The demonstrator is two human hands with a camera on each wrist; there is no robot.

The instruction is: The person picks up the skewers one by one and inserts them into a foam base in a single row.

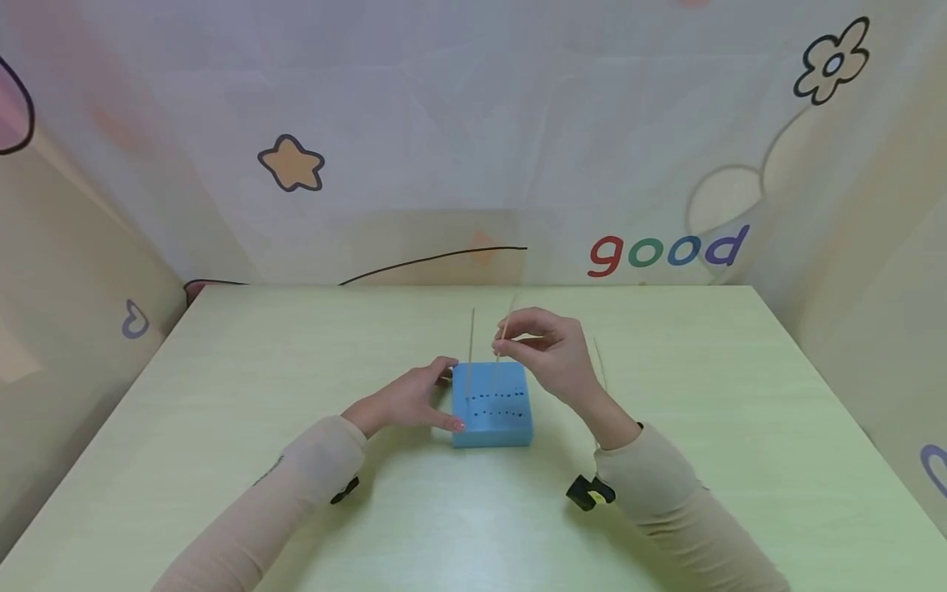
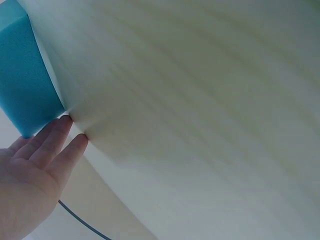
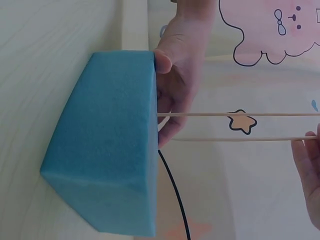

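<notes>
A blue foam block (image 1: 491, 437) with rows of dark holes on top lies on the table. One thin stick (image 1: 472, 345) stands upright in its left part. My right hand (image 1: 555, 353) pinches another thin stick (image 1: 511, 308) between thumb and fingertips above the block; whether its lower end touches the foam is unclear. At the block's left side rests my left hand (image 1: 405, 401), thumb at the front corner, other fingers toward the back. The left wrist view shows its fingers (image 2: 52, 142) extended along the foam (image 2: 27, 75). Both sticks appear beside the block (image 3: 100, 115) in the right wrist view.
A further thin stick (image 1: 600, 362) lies on the table to the right, partly behind my right forearm. The pale green table (image 1: 222, 395) meets a printed curtain (image 1: 444, 148) at its back edge, with curtain at both sides too. A black device (image 1: 589, 493) hangs at my right wrist.
</notes>
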